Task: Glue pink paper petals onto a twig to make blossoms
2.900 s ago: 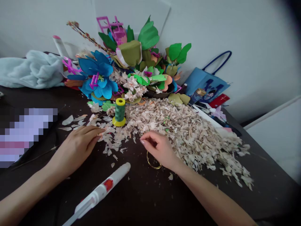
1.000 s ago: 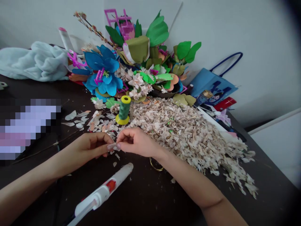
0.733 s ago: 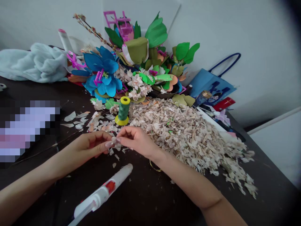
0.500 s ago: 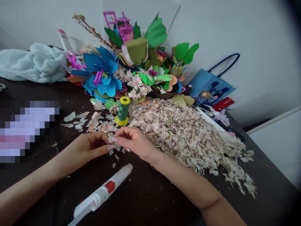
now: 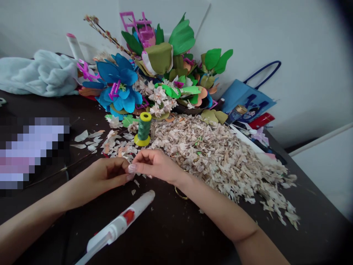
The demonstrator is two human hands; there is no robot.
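Observation:
My left hand (image 5: 110, 176) and my right hand (image 5: 156, 166) meet at their fingertips over the dark table, each closed in a pinch. A small pale petal was visible between these fingertips a moment ago; now the fingers almost wholly cover it. Just beyond my right hand stands a spool of green thread (image 5: 144, 129) with yellow ends. Loose pale petals (image 5: 118, 149) lie scattered behind the fingertips. To the right spreads a large heap of dried petals (image 5: 204, 154), partly behind my right forearm. Below the hands rests a white glue gun (image 5: 124, 222) with a red-orange part.
Blue paper flowers (image 5: 120, 82) and green leaves (image 5: 183, 36) rise at the back. A light blue cloth (image 5: 41, 75) lies at the left, near a pixelated area. At the right back are a blue bag (image 5: 248, 97) and a red box (image 5: 261, 122). A thin stem (image 5: 59, 170) lies left.
My fingertips have closed tighter together, and the pale petal between them has gone mostly out of sight. My right thumb has shifted slightly left. The objects on the table stay put.

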